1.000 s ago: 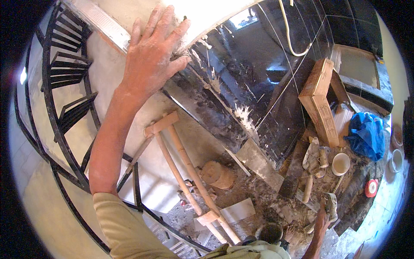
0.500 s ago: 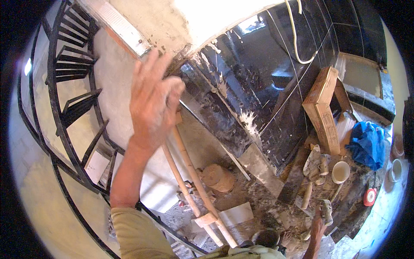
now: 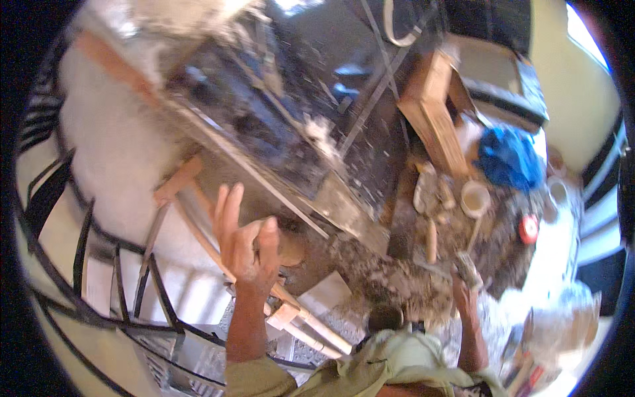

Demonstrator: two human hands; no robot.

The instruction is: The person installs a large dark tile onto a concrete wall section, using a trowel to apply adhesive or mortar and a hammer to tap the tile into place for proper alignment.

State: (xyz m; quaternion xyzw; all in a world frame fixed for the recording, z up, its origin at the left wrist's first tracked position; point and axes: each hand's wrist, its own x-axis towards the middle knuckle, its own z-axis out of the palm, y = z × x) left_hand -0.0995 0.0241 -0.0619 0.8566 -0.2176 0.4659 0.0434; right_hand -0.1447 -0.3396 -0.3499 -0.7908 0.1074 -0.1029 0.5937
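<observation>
My left hand is raised in mid-air with the fingers stretched and the thumb apart. Nothing is in it, and a pale wooden stand with long legs is behind it. Lower right, my right hand is closed around a greyish, mortar-smeared object whose kind I cannot make out. Beyond that hand lie a trowel-like tool with a wooden handle and an off-white cup-shaped container. Motion blurs the picture.
An open cardboard box leans by the black tiled surface. Near it are a blue plastic bag and a red-and-white tape measure. Black metal railing curves along the left. Rubble and mortar cover the ground.
The view has swung, shifting the box, bag and tools up and left. My left hand has come down from the ledge by the tiles. My right hand still grips the greyish object.
</observation>
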